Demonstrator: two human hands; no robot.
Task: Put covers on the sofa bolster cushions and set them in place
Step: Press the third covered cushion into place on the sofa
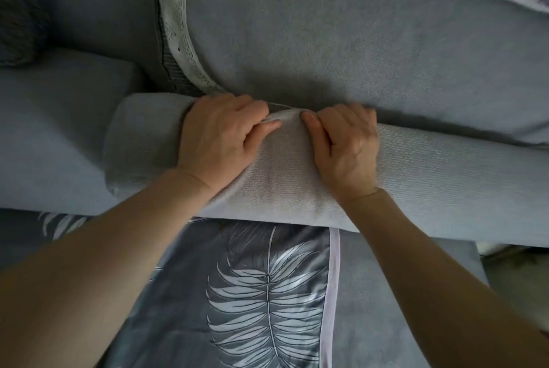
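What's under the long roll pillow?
The bolster lies on the grey sofa seat, and its near edge overlaps a leaf-print cloth. Both hands, left and right, grip its top. What lies directly beneath is hidden.

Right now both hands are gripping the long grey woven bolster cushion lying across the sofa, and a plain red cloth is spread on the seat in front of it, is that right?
Not quite. The head view shows the cloth in front of the long grey woven bolster cushion is a grey cloth with white feather prints, not plain red. The left hand and right hand do grip the bolster.

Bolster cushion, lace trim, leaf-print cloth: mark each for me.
bolster cushion (430,165): head view, bare knit cover right of the hands.
lace trim (178,25): head view, middle of the white strip.
leaf-print cloth (267,293): head view, feather stem.
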